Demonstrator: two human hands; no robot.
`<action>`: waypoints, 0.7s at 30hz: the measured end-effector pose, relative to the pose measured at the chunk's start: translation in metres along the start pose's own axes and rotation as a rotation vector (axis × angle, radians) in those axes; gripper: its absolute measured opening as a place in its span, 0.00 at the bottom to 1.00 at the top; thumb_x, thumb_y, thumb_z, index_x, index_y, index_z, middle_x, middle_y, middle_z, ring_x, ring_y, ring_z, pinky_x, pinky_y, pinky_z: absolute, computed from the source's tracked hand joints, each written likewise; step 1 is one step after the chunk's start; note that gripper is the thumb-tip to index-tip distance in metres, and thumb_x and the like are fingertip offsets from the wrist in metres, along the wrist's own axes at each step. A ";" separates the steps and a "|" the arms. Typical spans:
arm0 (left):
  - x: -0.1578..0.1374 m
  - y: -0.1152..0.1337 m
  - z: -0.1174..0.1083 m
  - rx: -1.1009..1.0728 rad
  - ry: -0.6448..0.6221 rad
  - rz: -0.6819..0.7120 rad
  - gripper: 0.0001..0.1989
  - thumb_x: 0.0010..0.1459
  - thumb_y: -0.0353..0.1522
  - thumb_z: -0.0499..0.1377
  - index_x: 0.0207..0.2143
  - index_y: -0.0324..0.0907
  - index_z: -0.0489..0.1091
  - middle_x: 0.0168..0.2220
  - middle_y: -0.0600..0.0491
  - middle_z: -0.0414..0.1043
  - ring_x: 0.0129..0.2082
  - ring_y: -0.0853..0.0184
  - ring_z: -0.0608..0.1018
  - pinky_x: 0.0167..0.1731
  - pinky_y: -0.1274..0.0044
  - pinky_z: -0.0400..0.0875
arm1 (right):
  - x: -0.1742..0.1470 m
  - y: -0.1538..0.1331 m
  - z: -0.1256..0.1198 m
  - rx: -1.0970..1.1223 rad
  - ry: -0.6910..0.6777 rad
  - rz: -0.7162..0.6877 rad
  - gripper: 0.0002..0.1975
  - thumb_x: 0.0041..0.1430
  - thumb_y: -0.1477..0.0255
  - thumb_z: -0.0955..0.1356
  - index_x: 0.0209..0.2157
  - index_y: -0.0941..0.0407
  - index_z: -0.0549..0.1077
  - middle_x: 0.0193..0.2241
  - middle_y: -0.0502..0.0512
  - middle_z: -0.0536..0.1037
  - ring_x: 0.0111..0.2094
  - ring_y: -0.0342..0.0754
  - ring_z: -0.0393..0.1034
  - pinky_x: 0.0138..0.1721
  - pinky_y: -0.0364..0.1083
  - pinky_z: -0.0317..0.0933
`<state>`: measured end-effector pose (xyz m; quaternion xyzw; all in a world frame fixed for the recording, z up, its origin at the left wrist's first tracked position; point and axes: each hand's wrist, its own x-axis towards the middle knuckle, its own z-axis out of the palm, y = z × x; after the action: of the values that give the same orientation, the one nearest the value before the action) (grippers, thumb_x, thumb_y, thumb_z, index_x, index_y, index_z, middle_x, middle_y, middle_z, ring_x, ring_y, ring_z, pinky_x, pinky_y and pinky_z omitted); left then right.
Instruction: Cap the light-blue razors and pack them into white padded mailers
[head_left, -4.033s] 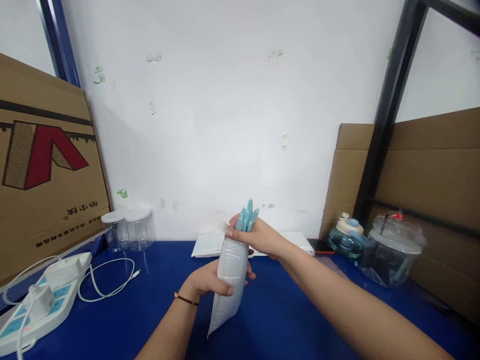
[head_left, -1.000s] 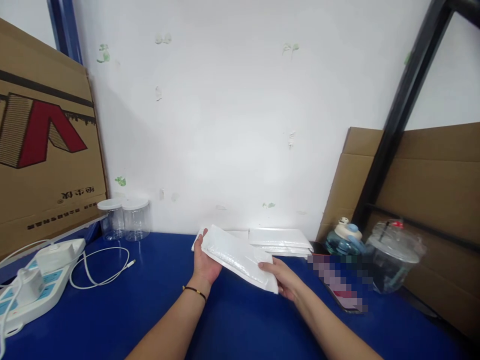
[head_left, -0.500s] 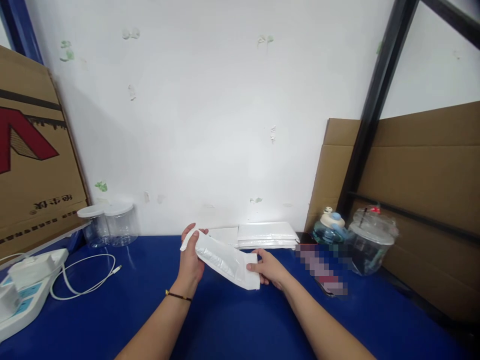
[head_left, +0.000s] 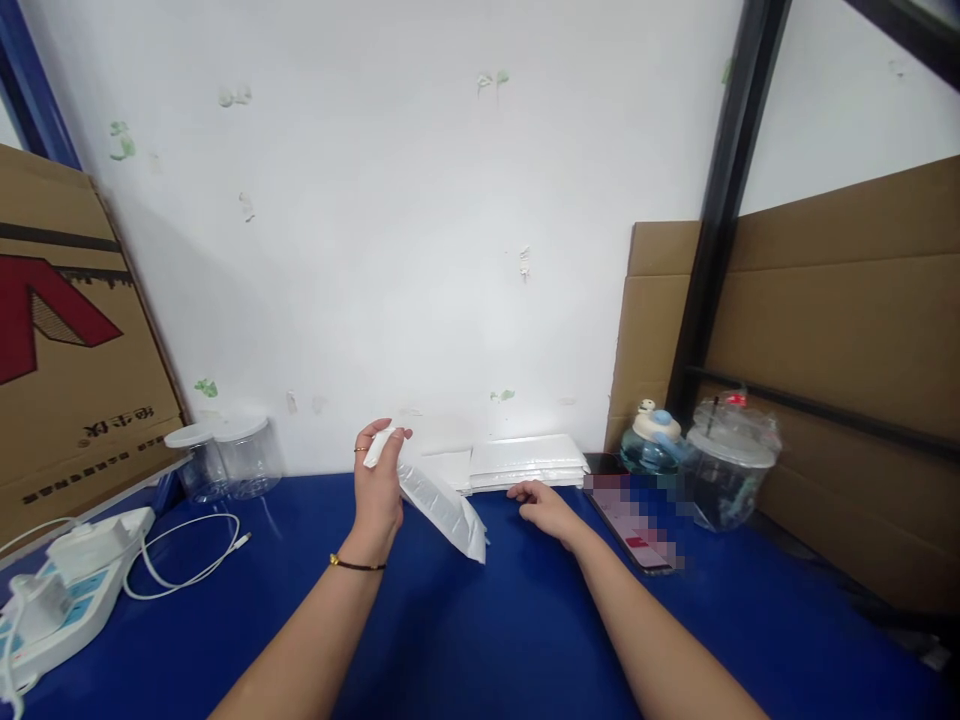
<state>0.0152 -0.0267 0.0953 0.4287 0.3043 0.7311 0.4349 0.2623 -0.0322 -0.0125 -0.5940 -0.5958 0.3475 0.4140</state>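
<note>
In the head view, my left hand grips one end of a white padded mailer, thumb in front and fingers behind. The mailer slants down to the right above the blue tabletop, and we see its creased face. To the right, my right hand is apart from it, loosely bent and holding nothing. Just behind that hand lies a stack of white padded mailers against the wall. Another flat white piece sits at the stack's left, partly hidden by the held mailer.
Two clear jars with white lids stand left, near a white cable and a power strip. At right are a phone with a blurred screen, a teal bottle and a lidded clear cup. Cardboard flanks the table.
My right hand has let go of the mailer's lower end and moved slightly up and right. The mailer has swung steeper in my left hand. The view has shifted a little.
</note>
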 end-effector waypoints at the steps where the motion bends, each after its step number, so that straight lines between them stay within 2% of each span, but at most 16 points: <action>1: 0.001 0.004 0.001 0.002 0.005 0.011 0.23 0.48 0.39 0.61 0.46 0.45 0.60 0.35 0.52 0.73 0.34 0.66 0.76 0.30 0.78 0.68 | 0.000 0.000 0.000 -0.015 -0.006 -0.012 0.21 0.38 0.80 0.63 0.37 0.57 0.74 0.36 0.53 0.71 0.35 0.45 0.66 0.37 0.43 0.60; 5: 0.005 0.020 0.005 0.012 0.018 0.054 0.23 0.47 0.39 0.62 0.45 0.43 0.61 0.32 0.53 0.72 0.30 0.68 0.76 0.29 0.78 0.68 | -0.005 -0.003 -0.003 -0.058 -0.059 -0.055 0.22 0.39 0.79 0.64 0.41 0.57 0.74 0.41 0.55 0.72 0.41 0.49 0.65 0.45 0.47 0.59; 7: 0.007 0.026 0.005 0.012 0.013 0.067 0.23 0.46 0.38 0.62 0.44 0.43 0.61 0.32 0.53 0.72 0.30 0.68 0.76 0.29 0.78 0.68 | -0.010 -0.007 -0.003 -0.108 -0.141 -0.110 0.25 0.41 0.76 0.67 0.46 0.54 0.72 0.47 0.55 0.69 0.48 0.52 0.62 0.51 0.49 0.55; 8: 0.007 0.028 0.004 0.012 0.011 0.072 0.23 0.46 0.38 0.62 0.44 0.43 0.61 0.32 0.53 0.72 0.30 0.68 0.76 0.30 0.78 0.68 | -0.013 -0.010 -0.002 -0.157 -0.199 -0.144 0.29 0.41 0.72 0.69 0.49 0.53 0.69 0.50 0.56 0.67 0.52 0.54 0.59 0.54 0.50 0.51; 10: 0.007 0.031 0.003 0.011 0.011 0.082 0.23 0.46 0.38 0.62 0.45 0.43 0.61 0.32 0.53 0.72 0.30 0.68 0.76 0.30 0.78 0.68 | -0.018 -0.015 0.005 -0.287 -0.308 -0.204 0.42 0.37 0.64 0.73 0.57 0.51 0.61 0.57 0.57 0.59 0.59 0.59 0.48 0.58 0.54 0.42; 12: 0.006 0.031 0.001 0.014 0.006 0.088 0.24 0.46 0.38 0.62 0.45 0.43 0.61 0.32 0.53 0.73 0.30 0.68 0.76 0.30 0.78 0.68 | -0.021 -0.022 0.020 -0.392 -0.339 -0.239 0.54 0.31 0.57 0.75 0.61 0.50 0.52 0.61 0.59 0.53 0.61 0.62 0.42 0.59 0.57 0.37; 13: 0.005 0.031 0.001 0.019 0.001 0.088 0.23 0.46 0.38 0.62 0.45 0.43 0.61 0.33 0.53 0.73 0.30 0.68 0.76 0.29 0.78 0.68 | -0.022 -0.024 0.030 -0.419 -0.321 -0.257 0.55 0.31 0.55 0.75 0.61 0.51 0.51 0.60 0.60 0.54 0.61 0.62 0.43 0.58 0.57 0.37; 15: 0.003 0.028 0.000 0.029 -0.005 0.080 0.23 0.47 0.39 0.61 0.45 0.44 0.61 0.33 0.53 0.73 0.30 0.68 0.76 0.28 0.79 0.68 | -0.021 -0.029 0.050 -0.451 -0.255 -0.311 0.45 0.38 0.55 0.73 0.58 0.50 0.57 0.55 0.59 0.62 0.56 0.59 0.53 0.55 0.54 0.44; 18: 0.004 0.026 -0.002 0.026 0.011 0.061 0.22 0.46 0.39 0.61 0.44 0.45 0.61 0.32 0.54 0.73 0.29 0.68 0.76 0.28 0.78 0.68 | -0.018 -0.031 0.069 -0.539 -0.149 -0.381 0.17 0.51 0.64 0.68 0.43 0.53 0.70 0.44 0.55 0.70 0.46 0.52 0.62 0.47 0.49 0.52; 19: 0.006 0.026 -0.004 0.013 0.028 0.061 0.22 0.46 0.38 0.62 0.44 0.45 0.62 0.32 0.55 0.73 0.30 0.68 0.76 0.29 0.78 0.69 | -0.017 -0.030 0.071 -0.561 -0.128 -0.394 0.11 0.53 0.66 0.67 0.39 0.54 0.70 0.42 0.55 0.70 0.45 0.51 0.62 0.45 0.48 0.53; 21: 0.015 0.029 -0.011 -0.026 0.076 0.072 0.20 0.45 0.36 0.62 0.42 0.45 0.63 0.30 0.56 0.72 0.32 0.67 0.77 0.31 0.77 0.70 | -0.017 -0.028 0.067 -0.591 -0.112 -0.412 0.07 0.55 0.68 0.65 0.36 0.55 0.70 0.40 0.55 0.70 0.43 0.51 0.62 0.43 0.47 0.53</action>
<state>-0.0099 -0.0270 0.1198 0.4056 0.2952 0.7661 0.4018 0.1886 -0.0451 -0.0161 -0.5356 -0.7995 0.1017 0.2522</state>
